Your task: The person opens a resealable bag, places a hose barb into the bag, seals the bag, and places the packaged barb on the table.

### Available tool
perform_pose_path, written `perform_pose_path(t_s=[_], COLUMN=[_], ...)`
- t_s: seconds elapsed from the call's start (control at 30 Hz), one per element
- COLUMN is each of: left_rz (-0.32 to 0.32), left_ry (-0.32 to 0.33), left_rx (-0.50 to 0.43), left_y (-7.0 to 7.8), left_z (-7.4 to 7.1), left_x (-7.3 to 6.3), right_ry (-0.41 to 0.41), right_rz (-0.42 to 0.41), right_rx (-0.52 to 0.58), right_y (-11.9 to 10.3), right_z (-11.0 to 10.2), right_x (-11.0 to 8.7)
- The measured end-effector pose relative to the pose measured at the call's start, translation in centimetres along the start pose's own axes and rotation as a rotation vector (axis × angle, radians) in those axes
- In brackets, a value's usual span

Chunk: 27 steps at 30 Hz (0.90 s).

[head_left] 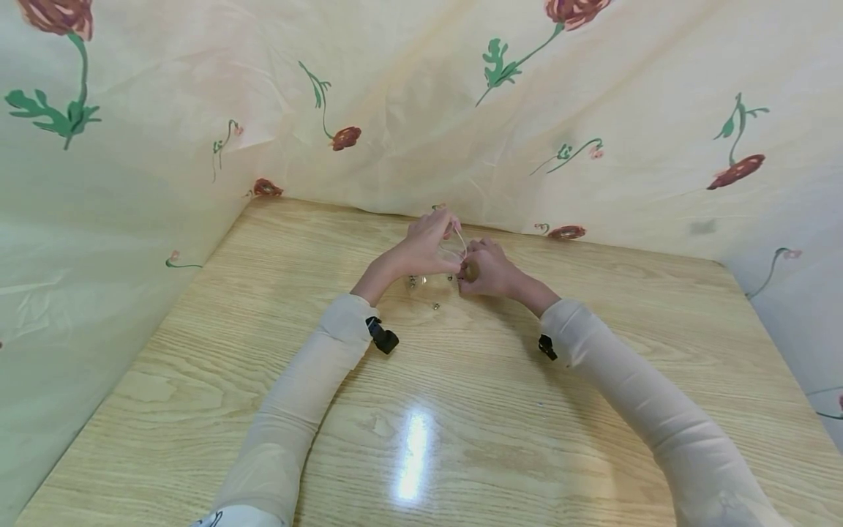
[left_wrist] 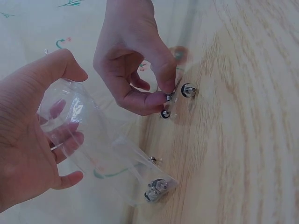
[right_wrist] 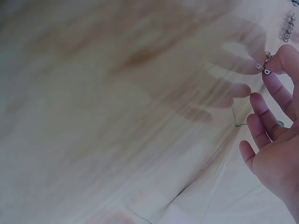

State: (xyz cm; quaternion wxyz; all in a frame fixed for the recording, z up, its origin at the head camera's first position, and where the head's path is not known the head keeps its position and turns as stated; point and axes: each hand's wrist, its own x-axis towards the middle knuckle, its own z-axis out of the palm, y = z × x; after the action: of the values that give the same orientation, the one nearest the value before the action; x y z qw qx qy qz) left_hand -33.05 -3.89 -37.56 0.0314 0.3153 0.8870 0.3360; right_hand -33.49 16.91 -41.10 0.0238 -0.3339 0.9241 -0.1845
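Observation:
My left hand point(head_left: 424, 247) is at the back of the table, holding a clear plastic bag point(left_wrist: 100, 128) with its mouth spread between thumb and fingers. Several shiny metal fittings point(left_wrist: 156, 189) with dark rings lie in the bag's lower corner. Beside the bag, my right hand point(head_left: 490, 272) pinches a small metal fitting point(left_wrist: 168, 97) between thumb and forefinger, low over the wood. Two loose fittings stand close to those fingertips, a larger one point(left_wrist: 188, 90) and a smaller one point(left_wrist: 165, 114). In the right wrist view the pinched piece point(right_wrist: 266, 71) is small and partly covered.
A wood-grain table point(head_left: 461, 439) spreads toward me. Flowered cloth point(head_left: 408, 110) hangs along its back edge and left side. One small metal piece point(head_left: 436, 307) lies on the wood in front of the hands. Black straps with small devices point(head_left: 382, 335) sit on both wrists.

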Motion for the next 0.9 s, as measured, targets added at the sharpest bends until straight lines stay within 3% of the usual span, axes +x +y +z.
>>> perform_pose_path(t_s=[0.43, 0.9], left_rz=[0.002, 0.016], left_ry=[0.013, 0.002], left_rx=[-0.009, -0.012], left_y=[0.12, 0.1], left_z=[0.01, -0.03], left_x=[-0.11, -0.14], right_ry=[-0.021, 0.016], right_rz=[0.018, 0.004], right_rx=[0.008, -0.002], right_y=[-0.16, 0.57], right_z=[-0.21, -0.42], right_x=[-0.15, -0.44])
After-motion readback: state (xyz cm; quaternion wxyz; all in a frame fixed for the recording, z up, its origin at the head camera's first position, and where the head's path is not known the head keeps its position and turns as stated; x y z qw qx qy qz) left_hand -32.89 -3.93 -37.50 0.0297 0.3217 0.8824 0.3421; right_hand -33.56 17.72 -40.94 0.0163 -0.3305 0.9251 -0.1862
